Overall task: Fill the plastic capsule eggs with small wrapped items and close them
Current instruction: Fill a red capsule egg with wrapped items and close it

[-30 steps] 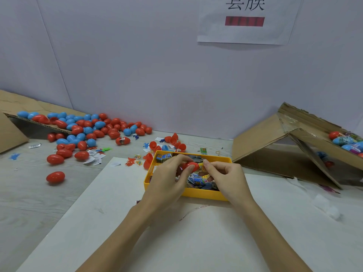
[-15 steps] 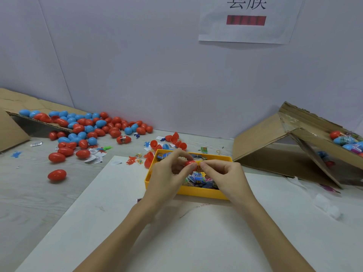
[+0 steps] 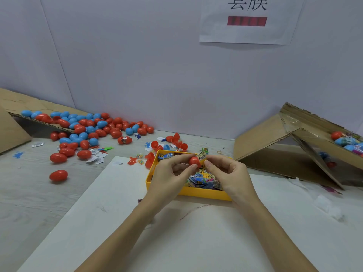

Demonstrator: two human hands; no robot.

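Above the yellow tray (image 3: 204, 194) at the centre of the frame, the left hand (image 3: 169, 177) pinches a red capsule egg half (image 3: 194, 161) between thumb and fingertips. The right hand (image 3: 228, 174) pinches a small wrapped item (image 3: 202, 156), which touches the egg half's upper right edge. More wrapped packets (image 3: 202, 179) lie in the tray. At middle left, closed red and blue eggs (image 3: 88, 128) spread over the desk (image 3: 39, 185) and a cardboard flap (image 3: 25, 105). A cardboard box (image 3: 275, 138) stands at right.
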